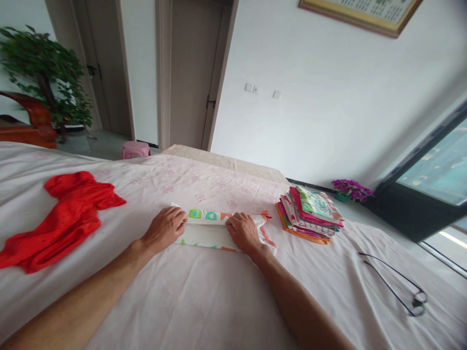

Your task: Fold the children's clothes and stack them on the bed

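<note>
My left hand (166, 227) and right hand (243, 232) have their fingers curled onto the folded edge of the printed cloth (206, 236); it lies flat on the sheet (182, 301), left of the folded stack (310, 218) — light, limp, I judge; best gripped near both ends.

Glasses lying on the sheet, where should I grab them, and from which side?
Probably pinch the glasses at the bridge, coming from the near right. The lens end lies there, while the thin, open arms stretch away toward the stack of folded cloths. Gripping there should keep your fingers off most of the lenses.
</note>
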Tool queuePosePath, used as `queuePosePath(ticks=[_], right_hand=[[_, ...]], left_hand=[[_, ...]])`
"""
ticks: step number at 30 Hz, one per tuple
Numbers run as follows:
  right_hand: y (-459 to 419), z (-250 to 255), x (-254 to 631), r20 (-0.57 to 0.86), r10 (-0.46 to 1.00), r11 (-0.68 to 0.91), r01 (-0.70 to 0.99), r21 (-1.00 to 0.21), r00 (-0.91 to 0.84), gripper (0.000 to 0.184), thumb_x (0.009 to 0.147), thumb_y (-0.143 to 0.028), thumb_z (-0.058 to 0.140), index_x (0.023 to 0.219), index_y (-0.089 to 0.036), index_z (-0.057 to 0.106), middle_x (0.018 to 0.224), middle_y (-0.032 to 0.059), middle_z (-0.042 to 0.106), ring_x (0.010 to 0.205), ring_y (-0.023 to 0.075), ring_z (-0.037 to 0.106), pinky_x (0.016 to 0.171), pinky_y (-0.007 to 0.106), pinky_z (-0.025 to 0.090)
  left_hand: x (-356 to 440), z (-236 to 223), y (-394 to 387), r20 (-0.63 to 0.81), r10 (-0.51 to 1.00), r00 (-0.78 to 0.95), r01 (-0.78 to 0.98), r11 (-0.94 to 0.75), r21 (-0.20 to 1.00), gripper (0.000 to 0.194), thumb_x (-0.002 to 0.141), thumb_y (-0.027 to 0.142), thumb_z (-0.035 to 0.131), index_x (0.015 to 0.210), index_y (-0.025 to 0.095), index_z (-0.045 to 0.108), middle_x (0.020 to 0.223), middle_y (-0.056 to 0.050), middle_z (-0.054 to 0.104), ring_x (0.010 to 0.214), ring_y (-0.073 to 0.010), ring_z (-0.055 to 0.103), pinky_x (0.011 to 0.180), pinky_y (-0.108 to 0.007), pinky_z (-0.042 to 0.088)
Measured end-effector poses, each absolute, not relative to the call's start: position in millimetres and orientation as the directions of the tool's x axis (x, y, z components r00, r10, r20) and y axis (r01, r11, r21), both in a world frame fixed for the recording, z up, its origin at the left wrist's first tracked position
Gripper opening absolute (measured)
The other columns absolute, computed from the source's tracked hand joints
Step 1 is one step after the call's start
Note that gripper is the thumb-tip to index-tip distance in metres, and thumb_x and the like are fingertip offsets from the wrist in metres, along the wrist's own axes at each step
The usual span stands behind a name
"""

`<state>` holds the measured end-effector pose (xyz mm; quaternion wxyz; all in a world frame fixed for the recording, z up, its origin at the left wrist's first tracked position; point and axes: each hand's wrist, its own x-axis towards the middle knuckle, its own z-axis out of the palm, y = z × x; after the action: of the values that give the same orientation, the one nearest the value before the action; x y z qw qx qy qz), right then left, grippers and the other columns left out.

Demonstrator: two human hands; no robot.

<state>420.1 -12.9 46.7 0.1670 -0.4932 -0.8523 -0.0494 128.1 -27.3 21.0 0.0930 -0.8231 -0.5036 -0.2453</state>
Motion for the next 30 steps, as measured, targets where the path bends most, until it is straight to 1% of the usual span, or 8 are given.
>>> queuePosePath(ticks=[6, 9, 13, 16, 19, 23, 27, 30], right_hand=[[-16, 44, 425, 0.33, 0.787, 0.588, 0.795, -0.148, -0.521, 0.022, 0.098, -0.025, 0.05, 0.083, -0.02, 0.065, 0.088, 0.0019, 0.064, 0.085, 0.0144, 0.054, 0.081, 0.026, 0.038], [-18, 50, 424, 0.313, 0.807, 0.557, 0.821, -0.121, -0.501, 0.031, 0.102, -0.028, 0.042, 0.083, -0.02, 0.066, 0.09, 0.0036, 0.065, 0.086, 0.015, 0.056, 0.083, 0.027, 0.04], [-20, 53, 434, 0.323, 0.84, 0.476, 0.878, -0.054, -0.436, 0.039, 0.104, -0.033, 0.031, 0.119, -0.019, 0.063, 0.127, 0.0111, 0.062, 0.117, 0.0204, 0.054, 0.1, 0.034, 0.039], [-21, 40, 455, 0.295, 0.854, 0.436, 0.899, 0.044, -0.429, 0.053, 0.104, -0.04, 0.028, 0.145, -0.011, 0.044, 0.153, 0.0165, 0.04, 0.142, 0.0275, 0.034, 0.115, 0.044, 0.028], [-21, 19, 480, 0.247, 0.858, 0.436, 0.893, 0.111, -0.45, 0.057, 0.104, -0.042, 0.025, 0.149, -0.01, 0.039, 0.156, 0.0165, 0.035, 0.145, 0.0287, 0.029, 0.118, 0.048, 0.024], [-22, 0, 497, 0.295, 0.866, 0.387, 0.914, 0.12, -0.405, 0.062, 0.103, -0.045, 0.024, 0.15, -0.008, 0.038, 0.155, 0.0161, 0.035, 0.146, 0.0286, 0.027, 0.12, 0.047, 0.024], [-25, 0, 495, 0.312, 0.883, 0.346, 0.935, 0.073, -0.351, 0.062, 0.103, -0.046, 0.023, 0.151, -0.009, 0.037, 0.156, 0.0125, 0.036, 0.147, 0.0261, 0.027, 0.121, 0.044, 0.02], [-29, 8, 492, 0.326, 0.893, 0.324, 0.946, 0.006, -0.308, 0.061, 0.103, -0.046, 0.024, 0.151, -0.011, 0.038, 0.154, 0.0112, 0.039, 0.146, 0.0248, 0.029, 0.121, 0.042, 0.02]], left_hand=[[133, 26, -32, 0.481, 0.821, 0.307, 0.907, -0.406, 0.115, 0.017, 0.089, 0.023, 0.048, 0.081, 0.022, 0.063, 0.086, -0.005, 0.066, 0.088, -0.0209, 0.059, 0.087, -0.036, 0.044], [139, 29, -33, 0.501, 0.8, 0.331, 0.874, -0.46, 0.156, 0.029, 0.096, 0.034, 0.042, 0.096, 0.022, 0.068, 0.106, -0.007, 0.069, 0.104, -0.0214, 0.06, 0.099, -0.037, 0.042], [145, 19, -32, 0.38, 0.796, 0.471, 0.793, -0.571, 0.213, 0.044, 0.098, 0.044, 0.04, 0.132, 0.024, 0.059, 0.147, -0.006, 0.052, 0.137, -0.0203, 0.043, 0.116, -0.037, 0.032], [144, 10, -32, 0.292, 0.8, 0.524, 0.779, -0.589, 0.216, 0.05, 0.097, 0.047, 0.042, 0.142, 0.029, 0.05, 0.154, -0.005, 0.043, 0.143, -0.0221, 0.036, 0.119, -0.041, 0.027], [139, 6, -33, 0.271, 0.809, 0.522, 0.785, -0.58, 0.22, 0.053, 0.096, 0.049, 0.043, 0.146, 0.034, 0.043, 0.158, -0.004, 0.036, 0.146, -0.0236, 0.031, 0.119, -0.044, 0.024], [136, 6, -31, 0.292, 0.851, 0.437, 0.812, -0.513, 0.278, 0.047, 0.097, 0.047, 0.04, 0.139, 0.031, 0.054, 0.153, -0.005, 0.045, 0.143, -0.0221, 0.037, 0.117, -0.04, 0.03], [132, 12, -26, 0.342, 0.927, 0.154, 0.899, -0.275, 0.342, 0.035, 0.097, 0.037, 0.039, 0.104, 0.026, 0.071, 0.119, -0.004, 0.069, 0.113, -0.0165, 0.062, 0.1, -0.028, 0.046], [125, 16, -25, 0.365, 0.931, -0.024, 0.944, -0.099, 0.315, 0.024, 0.091, 0.032, 0.046, 0.091, 0.021, 0.068, 0.102, -0.009, 0.069, 0.097, -0.0216, 0.064, 0.091, -0.034, 0.048]])
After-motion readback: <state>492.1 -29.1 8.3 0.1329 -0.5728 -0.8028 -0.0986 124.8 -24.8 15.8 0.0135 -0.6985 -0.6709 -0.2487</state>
